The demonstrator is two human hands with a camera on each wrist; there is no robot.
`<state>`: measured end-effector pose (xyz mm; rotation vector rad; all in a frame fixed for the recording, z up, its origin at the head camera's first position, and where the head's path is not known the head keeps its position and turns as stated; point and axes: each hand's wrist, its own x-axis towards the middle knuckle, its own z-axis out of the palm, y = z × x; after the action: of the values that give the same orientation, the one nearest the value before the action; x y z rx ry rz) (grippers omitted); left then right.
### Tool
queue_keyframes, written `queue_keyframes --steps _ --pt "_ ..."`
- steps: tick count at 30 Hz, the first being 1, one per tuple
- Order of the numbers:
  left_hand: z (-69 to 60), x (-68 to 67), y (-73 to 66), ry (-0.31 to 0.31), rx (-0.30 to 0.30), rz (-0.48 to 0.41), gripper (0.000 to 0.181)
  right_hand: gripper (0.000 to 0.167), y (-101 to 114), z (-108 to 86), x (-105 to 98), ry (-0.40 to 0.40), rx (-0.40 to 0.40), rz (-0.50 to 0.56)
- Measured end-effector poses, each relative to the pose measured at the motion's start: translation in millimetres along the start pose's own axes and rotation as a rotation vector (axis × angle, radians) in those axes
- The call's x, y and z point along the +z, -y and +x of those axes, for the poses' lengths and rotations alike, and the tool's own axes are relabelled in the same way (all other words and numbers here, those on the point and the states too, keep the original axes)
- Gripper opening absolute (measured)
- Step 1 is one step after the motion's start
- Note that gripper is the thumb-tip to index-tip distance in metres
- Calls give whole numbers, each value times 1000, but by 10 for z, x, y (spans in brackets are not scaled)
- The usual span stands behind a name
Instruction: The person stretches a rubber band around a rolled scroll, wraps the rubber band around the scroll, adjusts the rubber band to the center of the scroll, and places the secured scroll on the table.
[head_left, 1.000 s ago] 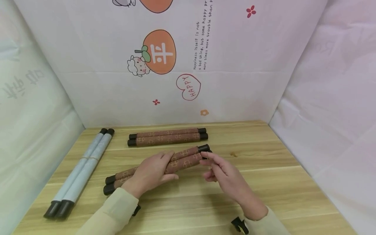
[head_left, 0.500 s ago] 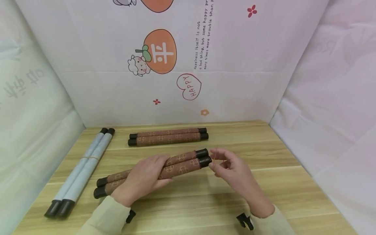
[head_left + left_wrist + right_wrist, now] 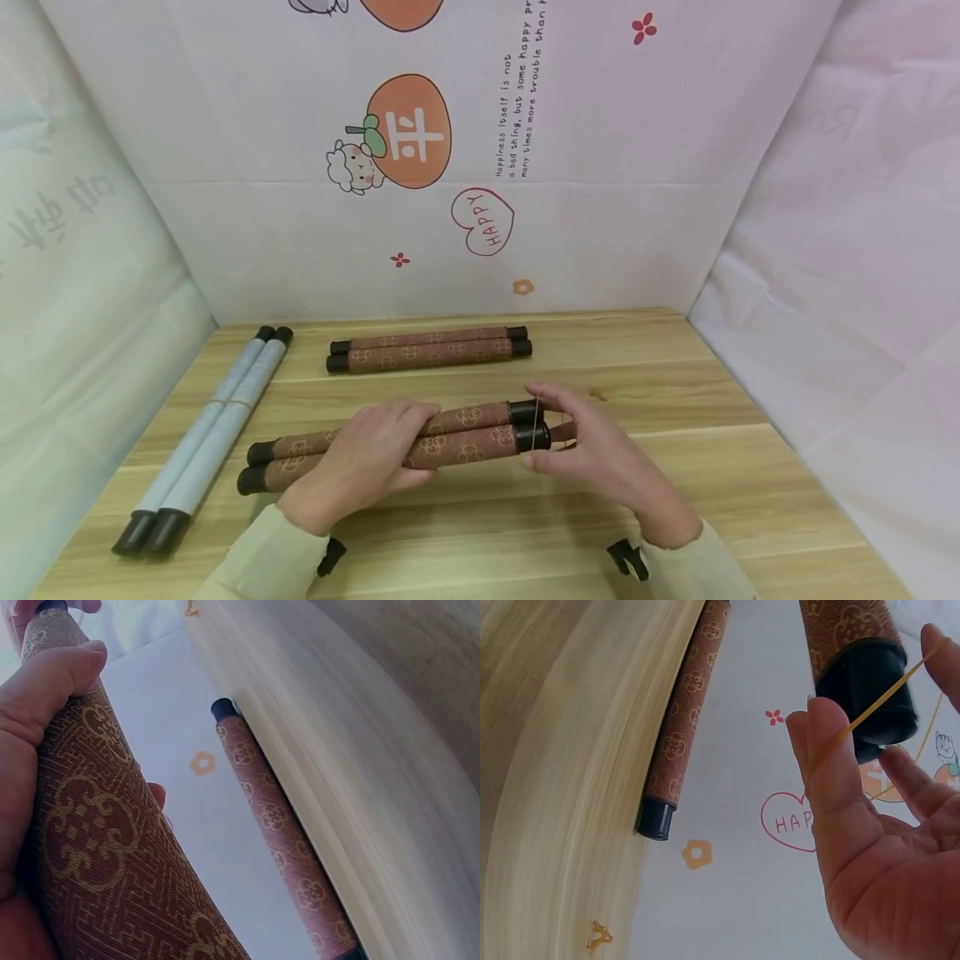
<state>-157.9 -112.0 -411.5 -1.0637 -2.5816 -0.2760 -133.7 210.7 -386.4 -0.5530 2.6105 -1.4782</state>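
Note:
My left hand [image 3: 363, 454] grips two brown hanging scrolls [image 3: 468, 443] side by side, raised over the table; they have gold flower patterns and black end knobs. In the left wrist view the thumb lies along one scroll [image 3: 90, 832]. At their right end, my right hand [image 3: 600, 458] holds a thin tan rubber band [image 3: 889, 691] stretched between thumb and spread, bent fingers. The band passes across the black knobs [image 3: 870, 686] in the right wrist view. Part of the scrolls is hidden under my left hand.
Two more brown scrolls [image 3: 431, 350] lie together at the back of the wooden table [image 3: 697, 467]. At the left, two pale blue scrolls [image 3: 213, 433] are banded together. A small tan looped thing [image 3: 598, 937] lies on the table. White printed cloth [image 3: 600, 167] walls the back and sides.
The right hand has spread the rubber band open and brought it around the scrolls' right end. The held scrolls have turned closer to level, their right end coming lower in the head view.

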Motion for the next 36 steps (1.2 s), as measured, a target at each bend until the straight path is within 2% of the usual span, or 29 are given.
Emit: queue_keyframes --steps 5,11,18,25,31,36 --pt "36 -36 -72 26 8 -3 75 91 -14 21 31 40 -17 -17" --pt "77 -67 -139 9 27 -4 74 86 -30 32 53 76 -71 -78" --pt "111 -75 -200 -5 55 6 76 86 -31 6 60 129 -32 -6" --pt "175 -58 -300 26 118 -9 91 85 -36 -14 64 137 -9 -1" --pt "197 -10 -372 -13 102 -17 88 85 -45 -19 80 114 -7 -52" --pt "216 34 -422 -46 134 -26 82 84 -61 -23 104 112 -30 -76"
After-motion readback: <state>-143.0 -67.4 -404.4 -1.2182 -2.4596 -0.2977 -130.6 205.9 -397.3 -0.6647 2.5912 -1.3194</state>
